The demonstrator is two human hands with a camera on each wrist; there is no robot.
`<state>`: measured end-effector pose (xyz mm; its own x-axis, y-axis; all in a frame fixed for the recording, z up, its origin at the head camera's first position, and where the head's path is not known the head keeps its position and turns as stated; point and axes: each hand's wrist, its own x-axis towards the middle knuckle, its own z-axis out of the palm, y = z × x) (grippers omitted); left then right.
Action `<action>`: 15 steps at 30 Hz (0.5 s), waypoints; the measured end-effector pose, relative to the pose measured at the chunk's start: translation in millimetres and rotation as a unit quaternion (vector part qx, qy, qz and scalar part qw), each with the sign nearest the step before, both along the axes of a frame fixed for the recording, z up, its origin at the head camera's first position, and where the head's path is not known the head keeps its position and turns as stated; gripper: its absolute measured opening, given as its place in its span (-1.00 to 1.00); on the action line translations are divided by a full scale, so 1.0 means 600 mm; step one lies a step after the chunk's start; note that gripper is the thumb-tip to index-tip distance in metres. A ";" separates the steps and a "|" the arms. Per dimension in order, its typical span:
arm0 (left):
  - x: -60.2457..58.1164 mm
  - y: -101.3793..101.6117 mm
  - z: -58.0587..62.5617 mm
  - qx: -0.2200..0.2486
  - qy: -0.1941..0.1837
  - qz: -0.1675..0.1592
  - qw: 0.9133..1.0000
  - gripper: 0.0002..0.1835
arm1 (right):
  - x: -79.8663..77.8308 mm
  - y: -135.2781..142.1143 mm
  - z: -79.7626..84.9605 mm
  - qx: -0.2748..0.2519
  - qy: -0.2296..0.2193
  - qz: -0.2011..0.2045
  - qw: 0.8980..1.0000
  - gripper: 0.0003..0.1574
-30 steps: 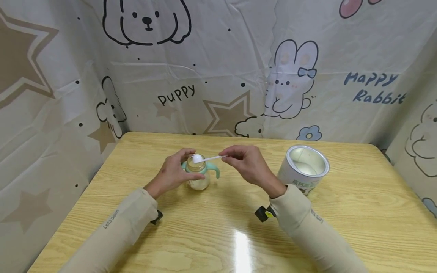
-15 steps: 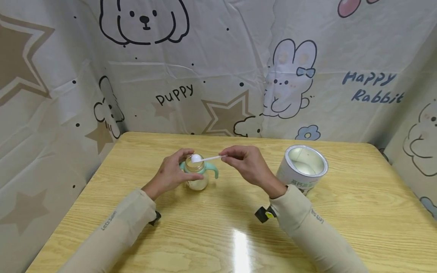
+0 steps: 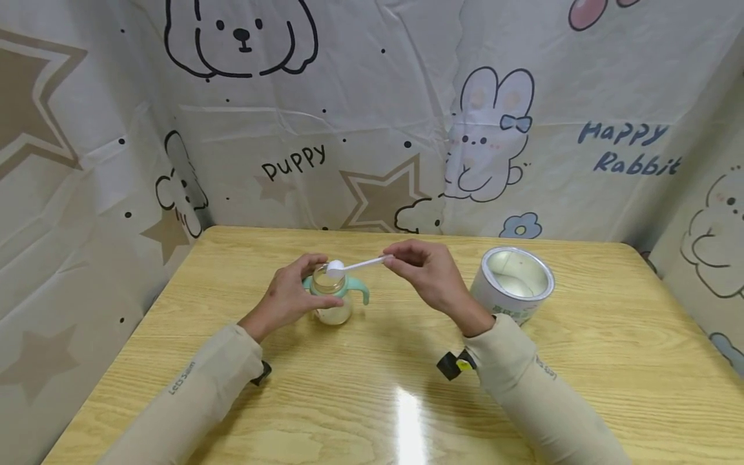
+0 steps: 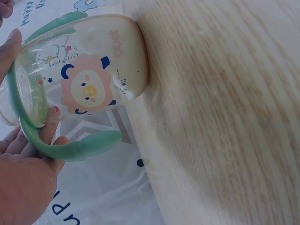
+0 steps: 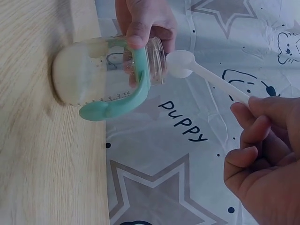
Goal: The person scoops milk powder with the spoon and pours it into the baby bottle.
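A clear baby bottle (image 4: 93, 70) with a mint-green two-handled collar (image 5: 140, 70) stands upright and uncapped on the table. Pale contents fill its lower part, and a cartoon animal is printed on its side. My left hand (image 3: 289, 294) grips the bottle round its neck and collar, thumb on the near side. Between thumb and fingertips, my right hand (image 3: 427, 274) pinches the handle end of a white measuring scoop (image 3: 361, 264). The scoop's bowl (image 5: 180, 63) is right at the bottle's open mouth; whether it touches the rim I cannot tell.
To the right of my right hand stands an open white can (image 3: 514, 284) with a silvery inside. The wooden table (image 3: 349, 400) ends at a printed cloth backdrop (image 3: 360, 129). A black wrist camera (image 3: 450, 365) hangs under my right cuff.
My right hand has risen slightly and moved a little right, with the scoop tilting more and its bowl shifting over the bottle mouth. My left hand keeps its grip on the bottle.
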<state>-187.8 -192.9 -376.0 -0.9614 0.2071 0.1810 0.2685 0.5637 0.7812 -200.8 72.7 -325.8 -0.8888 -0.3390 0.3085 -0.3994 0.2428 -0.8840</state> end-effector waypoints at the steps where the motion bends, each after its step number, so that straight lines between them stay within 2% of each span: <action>1: 0.000 0.000 0.000 0.000 -0.001 0.000 1.000 -0.15 | 0.000 0.000 0.001 -0.003 -0.001 -0.001 1.000 -0.80; 15: 0.000 -0.001 0.002 -0.003 -0.009 0.002 1.000 -0.13 | 0.001 0.014 0.009 0.002 -0.021 -0.040 0.999 -0.73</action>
<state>-187.5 -193.3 -374.6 -0.9654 0.2041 0.1623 0.2520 0.5696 0.7824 -200.5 81.1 -320.2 -0.9252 -0.2682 0.2684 -0.3408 0.2765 -0.8985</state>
